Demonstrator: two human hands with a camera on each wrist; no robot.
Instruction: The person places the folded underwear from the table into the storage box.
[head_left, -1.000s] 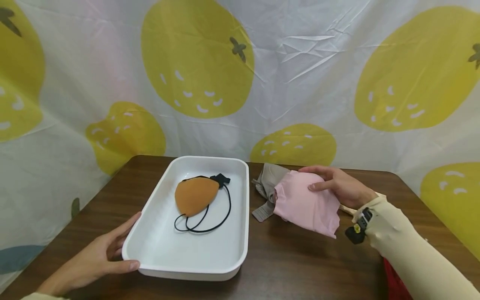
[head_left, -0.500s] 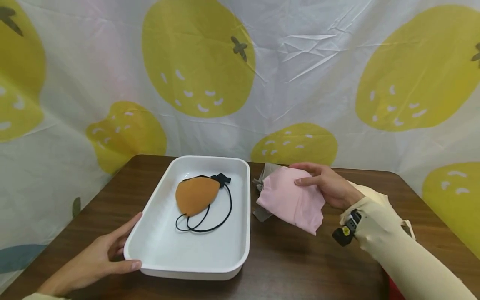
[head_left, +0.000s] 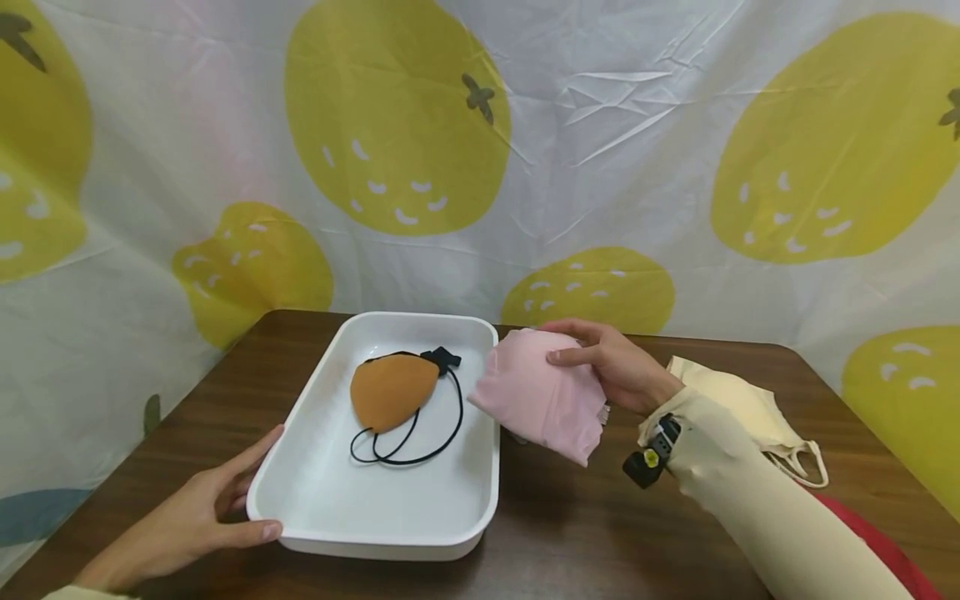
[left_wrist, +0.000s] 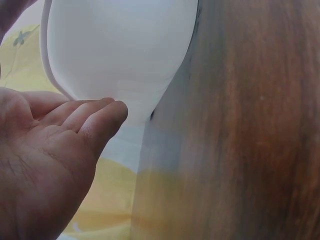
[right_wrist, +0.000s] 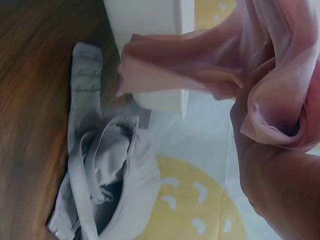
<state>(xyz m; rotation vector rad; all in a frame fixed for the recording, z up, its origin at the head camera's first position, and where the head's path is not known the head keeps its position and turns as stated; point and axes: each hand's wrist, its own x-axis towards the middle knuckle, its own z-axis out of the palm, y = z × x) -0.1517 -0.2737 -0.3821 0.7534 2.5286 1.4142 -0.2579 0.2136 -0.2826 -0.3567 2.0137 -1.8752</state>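
Note:
My right hand [head_left: 611, 367] pinches a folded pink cloth garment [head_left: 536, 387], thumb on top and fingers behind it. The garment overlaps the right rim of a white tray [head_left: 382, 512] in the head view; in the right wrist view its loose end hangs across the tray's outer wall. My left hand [head_left: 187, 521] grips the tray's near-left corner, thumb at the near side and fingers along the left wall. Inside the tray lies an orange molded cup piece [head_left: 392, 387] with thin black straps. A grey bra [right_wrist: 135, 195] with hooks lies beside the tray, mostly hidden behind the pink garment in the head view.
A cream garment with thin straps [head_left: 731, 400] lies on the brown wooden table [head_left: 622, 533] beyond my right forearm. Red fabric [head_left: 873, 533] shows under that sleeve at the lower right. A white curtain with yellow fruit prints [head_left: 397, 117] stands right behind the table.
My right hand has carried the pink garment leftward from over the grey bra to the tray's right rim. The cream garment has come into view. My left hand and the tray stay put.

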